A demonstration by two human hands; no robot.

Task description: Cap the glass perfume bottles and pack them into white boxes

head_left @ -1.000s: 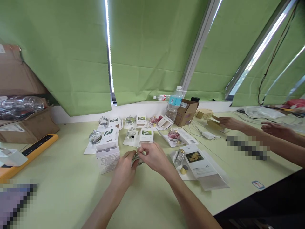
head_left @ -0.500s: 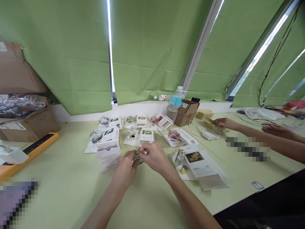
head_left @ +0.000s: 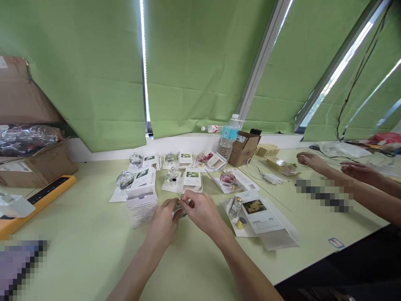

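Note:
Near the middle of the table, my left hand (head_left: 165, 219) is closed round a small clear glass perfume bottle (head_left: 176, 208), mostly hidden by the fingers. My right hand (head_left: 200, 209) pinches right at the bottle's top; whatever sits between its fingertips is hidden. Left of my hands stands a white printed carton (head_left: 142, 211). To the right, a clear bottle (head_left: 234, 207) and a gold cap (head_left: 241, 223) lie on white card beside a flat printed box (head_left: 261, 215). Behind, a round clear bottle (head_left: 172, 175) sits by a white box (head_left: 192, 177).
Several more glass bottles and boxes stand along the back, including a pink bottle (head_left: 227, 179). A water bottle (head_left: 229, 136) and brown carton (head_left: 244, 148) are behind them. At right, a co-worker's hand (head_left: 310, 159) hovers near a yellowish box (head_left: 280, 165). An orange power strip (head_left: 59, 190) lies left.
The co-worker's hand has moved right, away from the yellowish box. My hands stay together at the perfume bottle, with only a small shift of the right fingers. The view has shifted slightly.

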